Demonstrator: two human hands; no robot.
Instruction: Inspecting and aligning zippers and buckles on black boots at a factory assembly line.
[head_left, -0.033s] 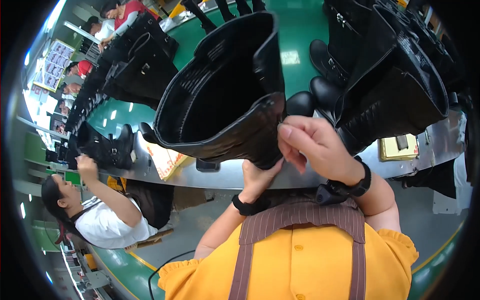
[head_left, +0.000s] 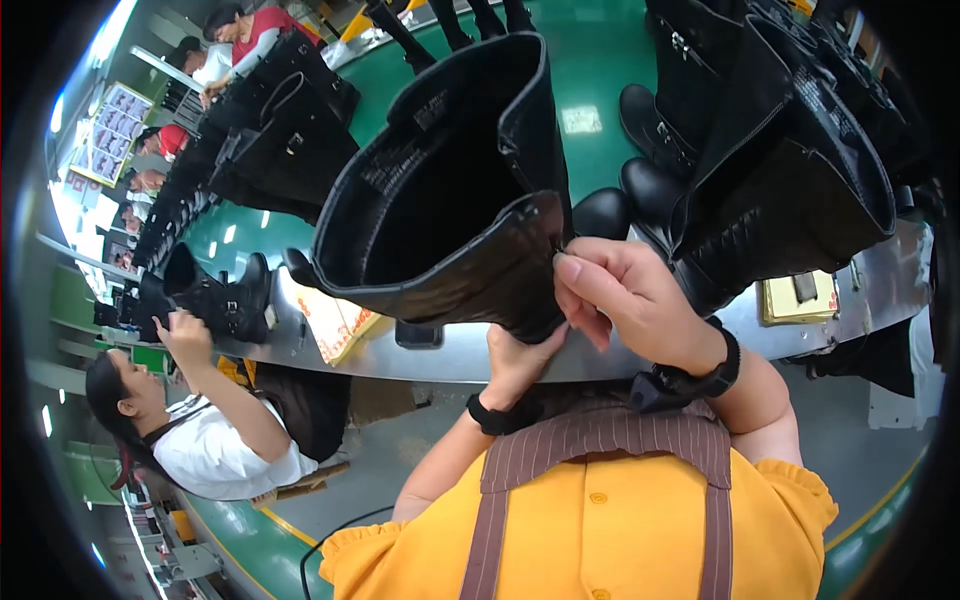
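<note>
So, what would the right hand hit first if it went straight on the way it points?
Most likely the tall black boot: the right hand seems to be pinching at its side, though the exact contact is hard to judge.

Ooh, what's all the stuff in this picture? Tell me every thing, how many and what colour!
held boot: one, black, in both hands
other boots: many, too overlapped to count, black, around the table
table: one, green top, metal edge, under the boots
pads: two, yellowish with red marks, left and right on the metal edge
flat object: one, dark, between the pads
nearest co-worker: one, white top, left
other people: several, red or white tops, far left
shirt: one, yellow, on the person
left hand: one, bare, under the boot
right hand: one, bare, pinching its side
</note>
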